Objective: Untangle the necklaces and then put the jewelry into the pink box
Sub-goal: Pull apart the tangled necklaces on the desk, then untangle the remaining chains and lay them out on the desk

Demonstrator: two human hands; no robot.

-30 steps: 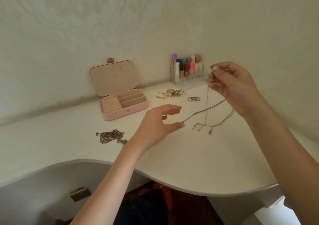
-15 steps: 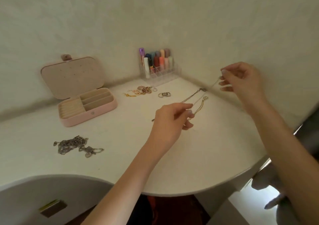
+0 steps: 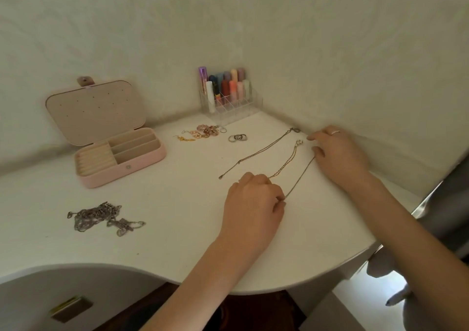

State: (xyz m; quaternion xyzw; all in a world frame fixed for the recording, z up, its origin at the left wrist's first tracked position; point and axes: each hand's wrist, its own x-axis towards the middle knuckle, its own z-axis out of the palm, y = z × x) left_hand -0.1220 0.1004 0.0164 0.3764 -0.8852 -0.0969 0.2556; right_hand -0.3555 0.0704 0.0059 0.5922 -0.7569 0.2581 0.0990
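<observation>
Tabletop: white, curved front edge, set into a wall corner. Pink box sits open near the back left edge, lid upright, compartments bare. Silver chain tangle lies toward the front left, not yet touched.

Three fine chains lie near the back right corner, roughly parallel, long axes running from front-centre toward that corner. Left hand is curled, pinching the near end of the rightmost chain. Right hand rests at its far end, fingers loosely bent on the surface; whether it pinches the chain, cannot tell. The chain spans straight between both hands.

Versus a second ago: the chains hung bunched from the raised right hand; now they are laid out separately and both hands are down.

Earrings and rings lie near the back edge.
</observation>
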